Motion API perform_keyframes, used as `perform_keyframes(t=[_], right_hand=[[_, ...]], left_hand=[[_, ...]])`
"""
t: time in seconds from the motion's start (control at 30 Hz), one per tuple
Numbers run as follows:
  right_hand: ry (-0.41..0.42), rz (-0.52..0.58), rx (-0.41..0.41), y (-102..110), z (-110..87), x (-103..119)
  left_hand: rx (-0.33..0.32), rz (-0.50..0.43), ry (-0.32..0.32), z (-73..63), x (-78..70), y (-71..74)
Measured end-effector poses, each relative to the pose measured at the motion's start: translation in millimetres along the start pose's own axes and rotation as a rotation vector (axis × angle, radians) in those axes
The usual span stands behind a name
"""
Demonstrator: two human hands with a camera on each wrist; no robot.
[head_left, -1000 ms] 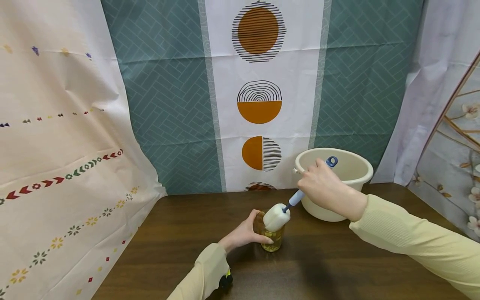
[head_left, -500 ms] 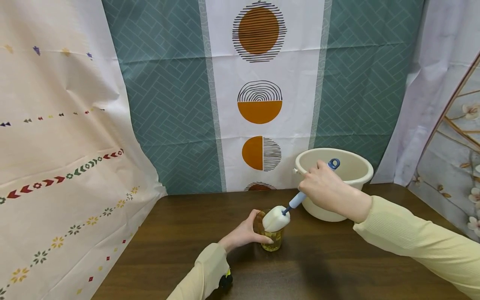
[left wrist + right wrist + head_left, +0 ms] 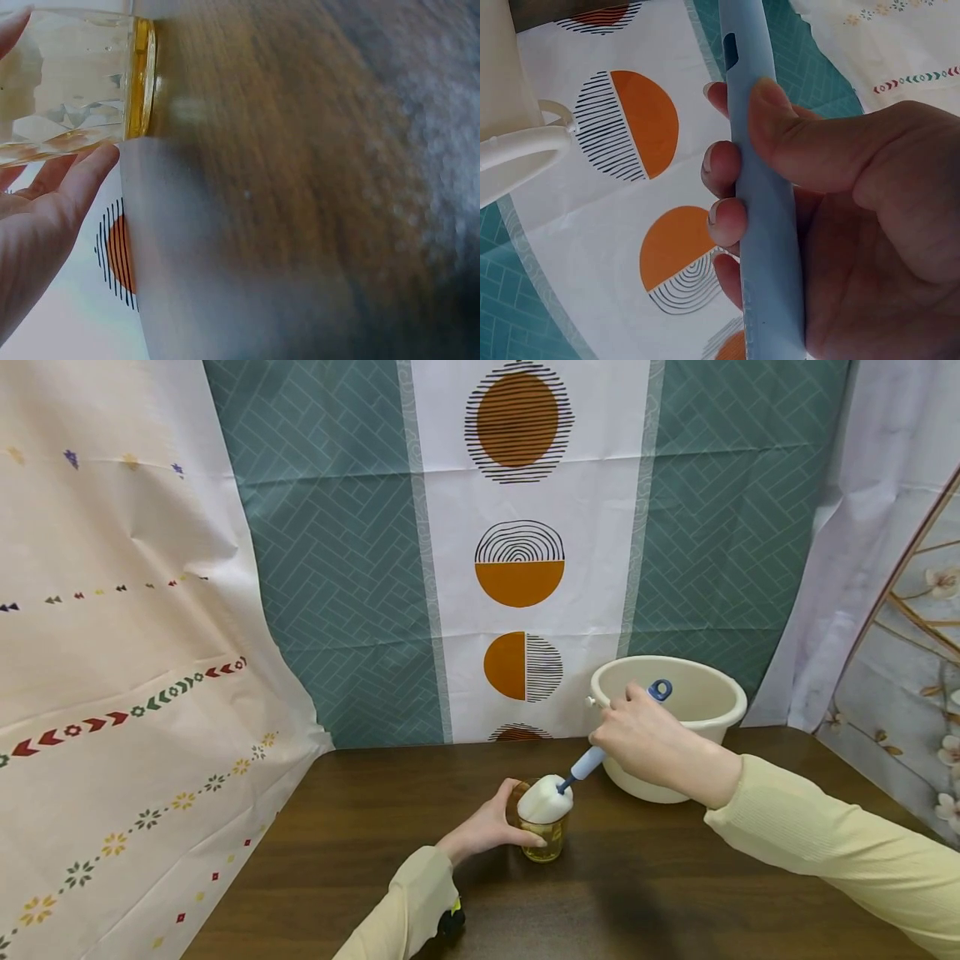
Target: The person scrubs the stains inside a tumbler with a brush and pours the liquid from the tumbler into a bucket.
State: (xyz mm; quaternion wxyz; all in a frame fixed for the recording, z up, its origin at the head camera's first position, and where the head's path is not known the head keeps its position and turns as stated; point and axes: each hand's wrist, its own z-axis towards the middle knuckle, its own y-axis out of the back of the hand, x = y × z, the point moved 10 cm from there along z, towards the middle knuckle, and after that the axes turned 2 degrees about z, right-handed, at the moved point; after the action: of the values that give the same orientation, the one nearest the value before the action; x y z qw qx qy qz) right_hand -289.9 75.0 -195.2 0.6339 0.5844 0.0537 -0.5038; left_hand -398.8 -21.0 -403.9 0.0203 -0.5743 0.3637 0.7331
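A yellow-tinted glass (image 3: 544, 843) stands upright on the brown table, its faceted wall and thick base (image 3: 142, 79) showing in the left wrist view. Around its side my left hand (image 3: 487, 828) curls, thumb in front and fingers behind. My right hand (image 3: 647, 735) grips the light blue handle (image 3: 588, 762) of a sponge bottle brush, with fingers wrapped round it and the thumb along it in the right wrist view. The brush's white sponge head (image 3: 545, 800) sits tilted in the glass's mouth, its lower part inside and its upper part above the rim.
A cream bucket (image 3: 731, 714) stands at the back right, partly behind my right hand. Patterned cloths hang behind the table (image 3: 360, 810) and along both sides. A small black object (image 3: 451, 920) shows beside my left sleeve.
The sponge head has moved a little left and down, deeper into the glass's mouth, with the right hand shifting slightly left and down. The left hand and the glass stay in place.
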Motion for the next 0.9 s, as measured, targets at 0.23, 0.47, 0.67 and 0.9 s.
perform_keyframes(t=[0.23,0.47,0.67,0.9], right_hand=[[0.006,-0.025,0.007,-1,2.0,1],[0.008,-0.041,-0.019,1,4.6,4],[-0.002,-0.057,-0.035,1,7.1,7],[-0.032,-0.063,-0.027,0,6.7,5]], left_hand=[[-0.002,0.005,0.0,-0.5,-0.6,0.1],[-0.001,-0.029,-0.016,0.6,-1.8,-0.8],[-0.004,-0.038,-0.032,-1.2,-8.0,-0.3],[0.007,-0.045,-0.036,-15.9,-34.4,3.0]])
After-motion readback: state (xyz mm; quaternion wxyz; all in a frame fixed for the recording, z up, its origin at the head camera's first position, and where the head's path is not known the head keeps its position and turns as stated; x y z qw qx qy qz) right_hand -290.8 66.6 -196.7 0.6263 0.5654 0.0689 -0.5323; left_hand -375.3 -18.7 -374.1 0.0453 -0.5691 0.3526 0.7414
